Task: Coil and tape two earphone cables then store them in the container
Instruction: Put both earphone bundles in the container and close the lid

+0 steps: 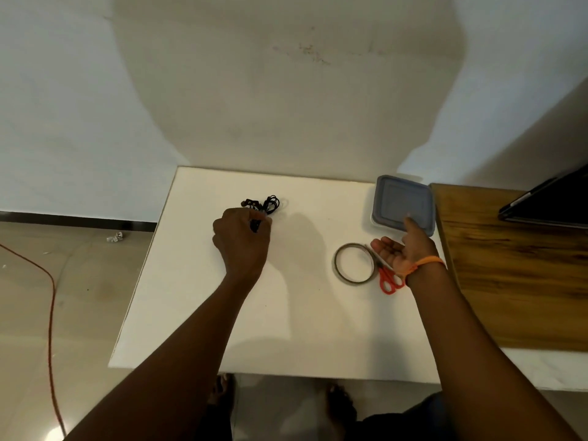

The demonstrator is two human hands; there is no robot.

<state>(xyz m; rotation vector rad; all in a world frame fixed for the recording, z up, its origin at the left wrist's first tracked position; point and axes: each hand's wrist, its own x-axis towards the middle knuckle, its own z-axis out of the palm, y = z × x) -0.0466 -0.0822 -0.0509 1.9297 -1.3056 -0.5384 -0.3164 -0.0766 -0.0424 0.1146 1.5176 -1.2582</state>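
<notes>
- Counter: white top set against a pale wall; a wooden surface adjoins it on the right.
- Earphone cables: black tangle lying toward the far middle of the counter, partly under the left hand.
- Left hand: knuckles up, fingers curled down onto the near end of the earphone cables, gripping them.
- Right hand: palm turned up and to the left, fingers relaxed and spread, holding nothing; it hovers over the scissors and just beside the tape roll, thumb reaching toward the container's near edge. An orange band circles the wrist.
- Container: squarish, clear base with grey-blue lid on, at the far right corner of the counter.
- Tape roll: thin ring lying flat, near the container, well apart from the cables.
- Scissors: red handles, lying just right of the tape roll, blades hidden under the right hand.
- Floor: an orange cord runs along the left.
</notes>
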